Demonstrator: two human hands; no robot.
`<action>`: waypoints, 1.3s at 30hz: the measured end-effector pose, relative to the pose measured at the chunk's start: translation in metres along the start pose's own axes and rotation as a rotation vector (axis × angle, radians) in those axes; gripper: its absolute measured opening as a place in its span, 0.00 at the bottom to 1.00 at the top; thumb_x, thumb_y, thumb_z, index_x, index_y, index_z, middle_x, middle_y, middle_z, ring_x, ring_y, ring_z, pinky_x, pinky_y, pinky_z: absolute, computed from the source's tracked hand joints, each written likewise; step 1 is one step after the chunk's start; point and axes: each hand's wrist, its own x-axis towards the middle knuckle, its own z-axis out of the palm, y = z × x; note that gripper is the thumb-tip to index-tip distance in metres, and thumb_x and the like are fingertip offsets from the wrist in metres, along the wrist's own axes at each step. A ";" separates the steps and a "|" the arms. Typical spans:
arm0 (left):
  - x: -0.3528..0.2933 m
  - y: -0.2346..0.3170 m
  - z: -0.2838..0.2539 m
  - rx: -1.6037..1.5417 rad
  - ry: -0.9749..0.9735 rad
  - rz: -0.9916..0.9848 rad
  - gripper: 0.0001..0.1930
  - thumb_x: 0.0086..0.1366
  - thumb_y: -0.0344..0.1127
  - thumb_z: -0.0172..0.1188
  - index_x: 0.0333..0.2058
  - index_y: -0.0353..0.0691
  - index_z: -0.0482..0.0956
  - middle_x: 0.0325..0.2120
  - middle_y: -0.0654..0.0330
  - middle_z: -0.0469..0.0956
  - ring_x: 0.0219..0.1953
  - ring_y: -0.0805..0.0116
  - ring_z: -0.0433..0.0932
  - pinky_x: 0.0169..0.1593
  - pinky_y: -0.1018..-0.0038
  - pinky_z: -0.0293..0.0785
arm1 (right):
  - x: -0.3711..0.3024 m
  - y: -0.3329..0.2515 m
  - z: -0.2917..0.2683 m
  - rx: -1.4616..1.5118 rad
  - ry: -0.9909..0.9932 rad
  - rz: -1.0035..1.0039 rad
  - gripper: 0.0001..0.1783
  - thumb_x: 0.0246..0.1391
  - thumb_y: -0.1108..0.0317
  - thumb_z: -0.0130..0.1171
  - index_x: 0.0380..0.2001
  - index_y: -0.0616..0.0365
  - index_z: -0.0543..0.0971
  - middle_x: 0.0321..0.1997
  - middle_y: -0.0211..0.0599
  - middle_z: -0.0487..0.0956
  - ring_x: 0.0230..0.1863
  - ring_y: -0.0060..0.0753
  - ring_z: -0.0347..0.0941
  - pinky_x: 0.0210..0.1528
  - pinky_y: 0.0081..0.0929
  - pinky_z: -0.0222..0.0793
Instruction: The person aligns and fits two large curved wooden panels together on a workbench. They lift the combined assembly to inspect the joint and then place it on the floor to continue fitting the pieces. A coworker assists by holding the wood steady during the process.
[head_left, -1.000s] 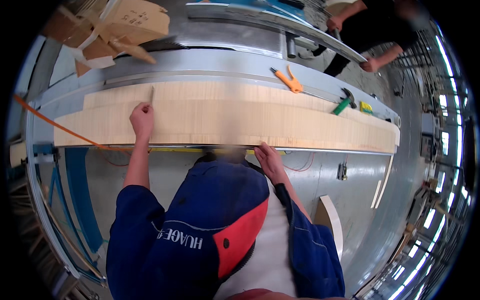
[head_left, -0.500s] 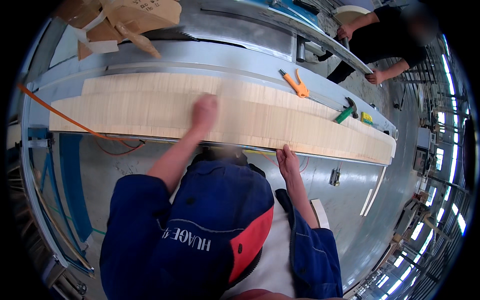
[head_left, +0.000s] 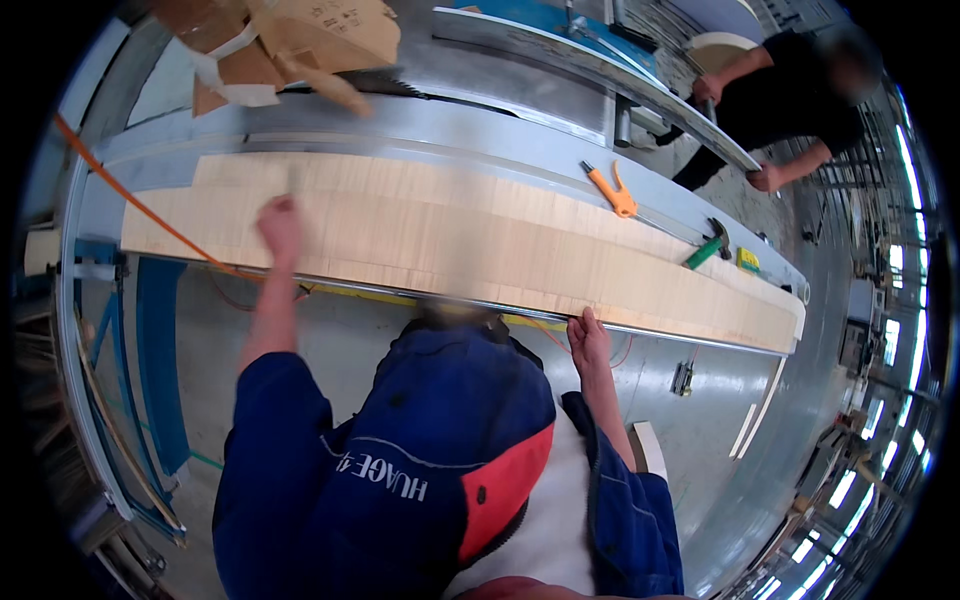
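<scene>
Across the bench in front of me lie long, pale wooden panels (head_left: 560, 255) with fine cross grain and a gently curved outline; one overlaps another. Over their left part is my left hand (head_left: 280, 228), its fingers closed. A faint blurred shape shows just above that fist, too unclear to name. My right hand (head_left: 592, 340) is at the near edge of the panel, right of the middle, with its fingertips pinching that edge. On the far side of the panels lie an orange air blow gun (head_left: 612, 192) and a hammer with a green handle (head_left: 708, 248).
Behind the panels runs the grey metal bench (head_left: 400, 115). Torn cardboard (head_left: 330, 35) lies at the far left. An orange hose (head_left: 140, 205) crosses the left end. Beside the hammer sits a yellow item (head_left: 748, 260). A person (head_left: 745, 120) holds a long strip at the far right.
My left hand has swept left along the panels, still closed. The right hand stays at the near edge. The whole view has shifted slightly.
</scene>
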 end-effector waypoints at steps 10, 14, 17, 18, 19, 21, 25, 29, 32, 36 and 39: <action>-0.030 0.003 -0.025 0.137 -0.033 0.086 0.12 0.60 0.38 0.59 0.35 0.36 0.84 0.31 0.51 0.82 0.33 0.57 0.81 0.40 0.66 0.75 | -0.006 -0.001 0.014 -0.211 0.077 -0.110 0.16 0.57 0.61 0.62 0.29 0.66 0.75 0.27 0.36 0.76 0.24 0.26 0.74 0.27 0.22 0.77; -0.093 0.084 0.027 -0.071 -0.200 0.298 0.09 0.59 0.35 0.60 0.33 0.34 0.83 0.28 0.52 0.81 0.31 0.61 0.80 0.39 0.69 0.75 | 0.043 0.034 -0.021 -0.444 0.020 -0.316 0.17 0.55 0.62 0.64 0.26 0.68 0.76 0.24 0.36 0.77 0.20 0.25 0.74 0.22 0.21 0.75; -0.141 0.152 0.058 -0.172 -0.300 0.361 0.08 0.57 0.32 0.60 0.32 0.34 0.83 0.27 0.53 0.81 0.29 0.62 0.79 0.37 0.70 0.75 | 0.040 0.025 -0.018 -0.619 -0.047 -0.474 0.18 0.54 0.62 0.64 0.24 0.68 0.76 0.22 0.36 0.77 0.19 0.24 0.73 0.21 0.21 0.73; -0.157 0.173 0.071 -0.192 -0.310 0.400 0.07 0.57 0.31 0.60 0.32 0.34 0.83 0.27 0.52 0.80 0.29 0.62 0.79 0.36 0.70 0.74 | 0.029 0.016 -0.017 -0.649 -0.066 -0.477 0.18 0.55 0.61 0.64 0.23 0.68 0.77 0.22 0.35 0.77 0.19 0.24 0.73 0.22 0.21 0.73; -0.177 0.196 0.085 -0.224 -0.335 0.413 0.07 0.56 0.30 0.60 0.32 0.34 0.83 0.26 0.52 0.80 0.29 0.61 0.79 0.36 0.70 0.74 | 0.019 0.008 -0.018 -0.675 -0.080 -0.481 0.19 0.55 0.60 0.63 0.23 0.68 0.77 0.21 0.35 0.77 0.19 0.23 0.73 0.22 0.21 0.72; -0.214 0.242 0.104 -0.240 -0.376 0.441 0.07 0.56 0.31 0.60 0.31 0.34 0.83 0.26 0.52 0.80 0.29 0.60 0.79 0.37 0.69 0.74 | -0.021 -0.022 -0.019 -0.676 -0.124 -0.321 0.20 0.56 0.58 0.62 0.24 0.68 0.78 0.21 0.35 0.78 0.20 0.23 0.74 0.24 0.22 0.74; -0.301 0.329 0.147 -0.185 -0.498 0.594 0.08 0.56 0.34 0.60 0.30 0.36 0.83 0.27 0.53 0.81 0.31 0.59 0.80 0.38 0.67 0.74 | -0.023 0.005 -0.109 -0.600 -0.146 -0.388 0.23 0.57 0.53 0.60 0.27 0.68 0.80 0.22 0.36 0.79 0.23 0.23 0.76 0.28 0.21 0.74; -0.360 0.376 0.162 -0.070 -0.547 0.619 0.09 0.56 0.36 0.60 0.31 0.38 0.84 0.26 0.53 0.82 0.31 0.59 0.81 0.39 0.67 0.75 | -0.023 0.042 -0.244 -0.400 0.079 -0.151 0.19 0.56 0.56 0.57 0.26 0.64 0.79 0.22 0.34 0.78 0.22 0.22 0.74 0.27 0.21 0.72; -0.366 0.381 0.167 -0.042 -0.505 0.563 0.10 0.56 0.37 0.61 0.33 0.39 0.84 0.26 0.54 0.82 0.31 0.60 0.81 0.40 0.69 0.75 | -0.020 0.134 -0.381 -0.035 0.441 -0.028 0.11 0.55 0.65 0.56 0.24 0.62 0.77 0.22 0.29 0.74 0.22 0.20 0.70 0.25 0.21 0.69; -0.374 0.381 0.173 0.043 -0.445 0.463 0.10 0.56 0.37 0.63 0.34 0.39 0.84 0.26 0.56 0.82 0.31 0.61 0.81 0.40 0.68 0.75 | -0.093 0.198 -0.515 0.243 0.775 0.214 0.07 0.52 0.66 0.56 0.29 0.58 0.74 0.25 0.31 0.72 0.21 0.25 0.66 0.22 0.20 0.66; -0.379 0.382 0.184 0.036 -0.391 0.439 0.09 0.56 0.36 0.63 0.34 0.39 0.84 0.26 0.56 0.82 0.31 0.61 0.81 0.40 0.68 0.75 | -0.143 0.227 -0.562 0.271 0.830 0.190 0.05 0.51 0.71 0.51 0.24 0.60 0.73 0.20 0.31 0.69 0.16 0.24 0.61 0.16 0.23 0.59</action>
